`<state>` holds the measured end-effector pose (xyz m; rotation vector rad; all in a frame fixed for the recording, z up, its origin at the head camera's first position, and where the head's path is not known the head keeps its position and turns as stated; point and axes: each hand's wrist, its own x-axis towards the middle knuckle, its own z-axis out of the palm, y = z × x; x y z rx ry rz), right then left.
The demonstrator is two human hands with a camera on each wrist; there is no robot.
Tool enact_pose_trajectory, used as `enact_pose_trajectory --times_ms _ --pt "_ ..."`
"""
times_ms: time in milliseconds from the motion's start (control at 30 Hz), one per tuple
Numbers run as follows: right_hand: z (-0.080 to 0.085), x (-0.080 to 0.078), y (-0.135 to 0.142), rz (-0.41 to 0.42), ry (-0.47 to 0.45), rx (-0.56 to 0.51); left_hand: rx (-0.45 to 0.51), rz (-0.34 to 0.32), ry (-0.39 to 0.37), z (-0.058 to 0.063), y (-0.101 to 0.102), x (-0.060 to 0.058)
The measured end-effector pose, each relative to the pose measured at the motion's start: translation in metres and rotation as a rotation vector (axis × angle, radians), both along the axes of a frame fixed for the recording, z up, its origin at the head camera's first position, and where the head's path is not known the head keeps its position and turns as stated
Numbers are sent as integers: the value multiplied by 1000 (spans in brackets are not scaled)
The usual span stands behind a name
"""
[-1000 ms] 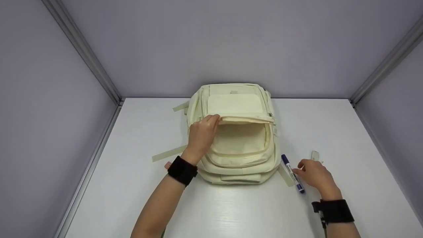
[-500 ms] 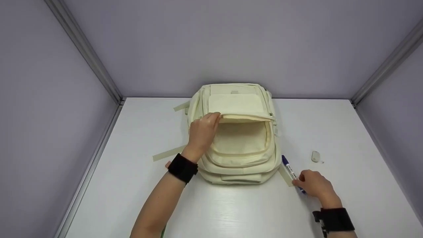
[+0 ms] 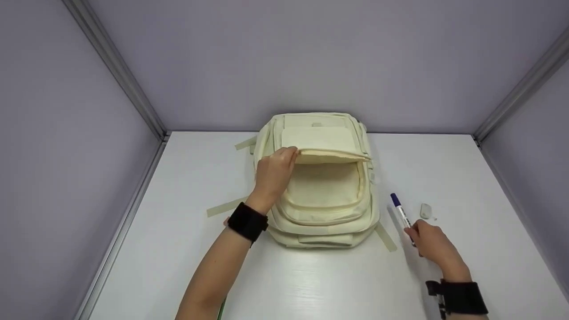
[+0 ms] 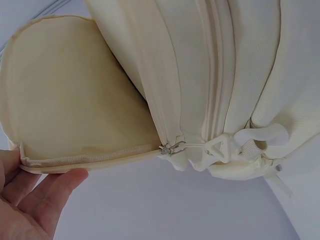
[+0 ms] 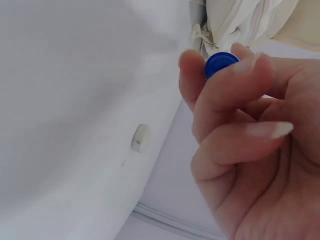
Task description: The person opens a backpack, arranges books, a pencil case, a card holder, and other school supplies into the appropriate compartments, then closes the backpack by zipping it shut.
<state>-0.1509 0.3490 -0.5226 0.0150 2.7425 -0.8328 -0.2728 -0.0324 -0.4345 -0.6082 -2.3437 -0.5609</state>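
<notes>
A cream backpack (image 3: 318,138) lies at the back middle of the table, its front pocket unzipped and gaping. My left hand (image 3: 274,175) pinches the edge of the pocket flap (image 4: 75,90) and holds it raised; the zipper pull (image 4: 172,147) shows at the flap's corner in the left wrist view. To the right of the bag, my right hand (image 3: 431,242) grips a white marker (image 3: 402,215) with a blue cap, the capped end pointing away. In the right wrist view the marker's blue end (image 5: 220,64) shows between the fingers.
A small whitish oval object (image 3: 425,210) lies on the white table (image 3: 311,284) just beyond my right hand. Pale straps (image 3: 386,238) stick out at the bag's sides. Grey panels (image 3: 311,58) enclose the table at the back and sides.
My right hand has come down onto the marker, gripped it and lifted it, moving it slightly right, away from the bag. The left hand has raised the flap a little higher.
</notes>
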Motion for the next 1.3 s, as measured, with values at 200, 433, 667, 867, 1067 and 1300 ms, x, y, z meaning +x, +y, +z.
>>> enact_pose_trajectory --times_ms 200,433,667,867,1067,1300 --pt "16 -8 -14 -22 193 -81 3 -5 -11 4 4 -4" --pt "34 -20 -43 22 378 -104 8 -5 3 6 5 -8" --pt "44 -38 -76 85 505 -83 19 4 14 9 6 -12" --pt "44 -60 -94 56 518 -67 39 -8 22 12 8 -14" --pt "44 -79 -107 -10 455 -88 79 -7 10 14 7 -15" --pt "42 -89 -123 -50 402 -170 113 -2 -29 17 7 -16"
